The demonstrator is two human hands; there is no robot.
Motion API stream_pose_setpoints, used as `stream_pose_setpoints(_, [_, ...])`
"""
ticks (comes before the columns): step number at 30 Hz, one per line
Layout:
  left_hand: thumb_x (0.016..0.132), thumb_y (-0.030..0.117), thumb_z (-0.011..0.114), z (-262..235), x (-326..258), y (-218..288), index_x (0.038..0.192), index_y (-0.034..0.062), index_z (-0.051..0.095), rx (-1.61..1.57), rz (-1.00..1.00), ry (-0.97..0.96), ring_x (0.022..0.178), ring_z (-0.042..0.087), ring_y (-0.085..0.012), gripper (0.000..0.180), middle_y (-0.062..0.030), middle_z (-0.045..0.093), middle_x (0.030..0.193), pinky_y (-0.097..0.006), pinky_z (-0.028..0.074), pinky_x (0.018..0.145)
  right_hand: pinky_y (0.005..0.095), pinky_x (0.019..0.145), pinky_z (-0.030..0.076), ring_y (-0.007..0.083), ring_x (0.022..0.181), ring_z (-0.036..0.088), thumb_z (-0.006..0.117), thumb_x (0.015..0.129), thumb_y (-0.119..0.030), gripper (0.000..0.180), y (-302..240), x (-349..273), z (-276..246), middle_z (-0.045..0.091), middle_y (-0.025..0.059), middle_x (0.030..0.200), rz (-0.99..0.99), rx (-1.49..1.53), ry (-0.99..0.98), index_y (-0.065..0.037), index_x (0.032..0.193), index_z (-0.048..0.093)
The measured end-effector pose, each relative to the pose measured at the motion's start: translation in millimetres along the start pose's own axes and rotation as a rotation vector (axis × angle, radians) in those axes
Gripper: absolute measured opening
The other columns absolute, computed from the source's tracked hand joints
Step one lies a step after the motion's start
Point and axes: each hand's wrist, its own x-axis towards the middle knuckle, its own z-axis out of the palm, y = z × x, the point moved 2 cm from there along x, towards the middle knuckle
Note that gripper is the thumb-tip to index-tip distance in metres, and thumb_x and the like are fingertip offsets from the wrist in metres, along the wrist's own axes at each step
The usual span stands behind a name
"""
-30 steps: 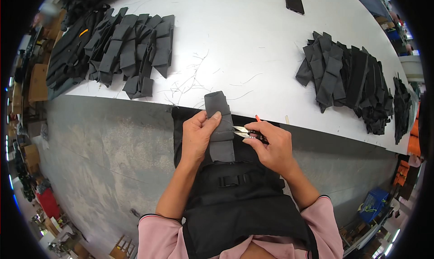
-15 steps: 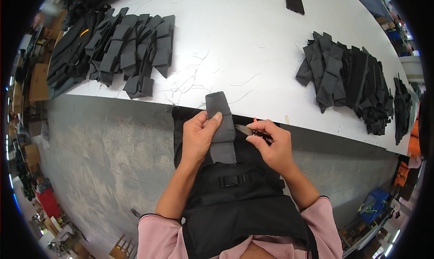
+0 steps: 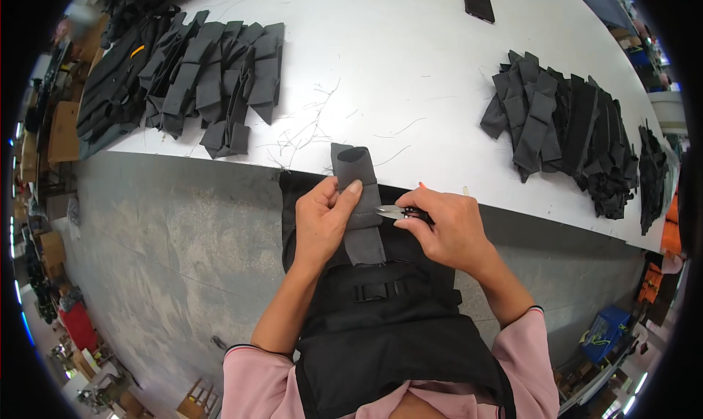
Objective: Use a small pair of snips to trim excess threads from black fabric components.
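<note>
Between the thumb and fingers of my left hand (image 3: 322, 218) is a dark grey sewn fabric strip (image 3: 360, 236), its upper end folded into a loop by the table edge. My right hand (image 3: 450, 225) grips small black-handled thread snips (image 3: 411, 213). The metal blades touch or nearly touch the strip's right edge, around a stitched seam; whether a thread lies between them I cannot tell. The strip's lower end hangs over my black apron (image 3: 395, 331), which has a buckle on it.
A white table (image 3: 366, 68) spans the far side, with loose threads (image 3: 311, 122) scattered on it. Grey fabric strips (image 3: 212, 75) are heaped at left, and another strip pile (image 3: 564, 126) lies at right. A black phone (image 3: 477, 0) rests near the far edge.
The snips have moved left, from beside the strip to its right edge. The strip has tilted slightly, so its top loop now shows an opening.
</note>
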Motion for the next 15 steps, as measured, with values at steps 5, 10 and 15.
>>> stream_pose_setpoints(5, [0.088, 0.019, 0.062, 2, -1, 5, 0.083, -0.0021, 0.062, -0.018, -0.035, -0.011, 0.053, 0.030, 0.0013, 0.021, 0.0105, 0.041, 0.057, -0.019, 0.023, 0.046, 0.0319, 0.051, 0.044, 0.0231, 0.056, 0.059, 0.069, 0.075, -0.017, 0.017, 2, 3, -1, 0.062, 0.0059, 0.067, 0.013, 0.009, -0.028, -0.008, 0.086, 0.061])
stream_pose_setpoints(10, [0.088, 0.018, 0.062, 6, -1, 8, 0.084, -0.0025, 0.062, -0.063, -0.058, -0.030, 0.054, 0.031, 0.0015, 0.021, 0.0102, 0.042, 0.057, -0.019, 0.024, 0.046, 0.0296, 0.050, 0.044, 0.0217, 0.053, 0.058, 0.072, 0.072, -0.015, 0.018, 5, 4, -3, 0.062, 0.0063, 0.067, -0.039, 0.003, -0.004, -0.007, 0.086, 0.064])
stream_pose_setpoints(15, [0.087, 0.018, 0.062, 1, 0, 0, 0.082, -0.0014, 0.062, 0.016, -0.048, -0.083, 0.053, 0.031, 0.0011, 0.020, 0.0096, 0.041, 0.055, -0.019, 0.023, 0.046, 0.0332, 0.055, 0.046, 0.0262, 0.061, 0.061, 0.068, 0.076, -0.019, 0.015, 13, 7, -7, 0.063, 0.0055, 0.067, 0.000, 0.025, -0.171, -0.011, 0.086, 0.062])
